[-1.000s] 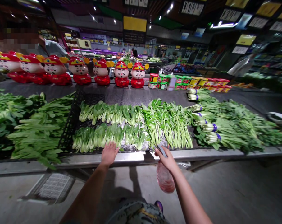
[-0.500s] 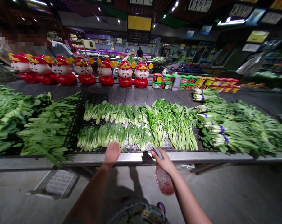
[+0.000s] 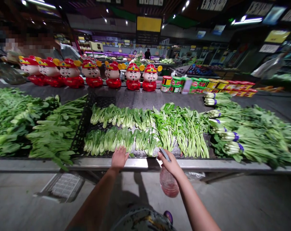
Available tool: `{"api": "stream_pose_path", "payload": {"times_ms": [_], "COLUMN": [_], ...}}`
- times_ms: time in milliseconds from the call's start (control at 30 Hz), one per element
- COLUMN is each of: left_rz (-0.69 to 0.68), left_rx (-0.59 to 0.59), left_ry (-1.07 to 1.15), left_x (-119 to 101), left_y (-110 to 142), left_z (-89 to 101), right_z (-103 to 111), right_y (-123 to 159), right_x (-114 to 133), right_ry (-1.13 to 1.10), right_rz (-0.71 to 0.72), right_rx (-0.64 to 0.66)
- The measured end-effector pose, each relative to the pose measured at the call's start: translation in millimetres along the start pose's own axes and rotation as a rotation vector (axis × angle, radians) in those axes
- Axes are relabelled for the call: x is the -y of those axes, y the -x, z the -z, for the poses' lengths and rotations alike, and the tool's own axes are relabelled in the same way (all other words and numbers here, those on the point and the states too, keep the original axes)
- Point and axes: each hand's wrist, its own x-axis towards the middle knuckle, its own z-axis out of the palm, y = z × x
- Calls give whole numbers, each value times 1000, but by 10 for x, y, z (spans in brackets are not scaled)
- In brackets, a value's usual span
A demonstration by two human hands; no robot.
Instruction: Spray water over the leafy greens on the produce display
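My left hand lies with fingers outstretched at the metal front edge of the vegetable stand, right by the near row of bok choy. In my right hand is a spray bottle with a grey head and a clear pinkish body, which hangs below the stand's edge. The head points toward the greens. A second row of bok choy lies behind the first. Long-stemmed leafy greens are spread to the right of both rows.
Bundled greens with purple bands lie at the right, loose leafy greens at the left. Behind stand red figurines and stacked cans. A white crate is on the floor below. Another person stands far left.
The whole scene has shifted slightly to the right in view. My hands keep almost the same places, and the spray bottle stays in my right hand, swung up a little.
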Motion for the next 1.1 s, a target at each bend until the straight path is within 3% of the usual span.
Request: {"api": "stream_pose_path", "payload": {"times_ms": [133,300,500,667,1100], "left_rz": [-28,-91,2,34,34], "left_rx": [14,30,40,14,14], "left_ry": [36,53,7,-30,-23], "left_x": [41,185,501,702,688], "left_y": [-9,-1,68,117,145], "left_z": [20,103,180,169,148], "right_z": [8,-48,-143,-167,-324], "right_y": [-148,-333,-418,-438,-655], "right_x": [153,319,349,395,725], "right_ry": [-26,-39,-10,-4,-7], "right_rz": [58,78,43,65,129], "right_rx": [67,26,-37,-17,-25]}}
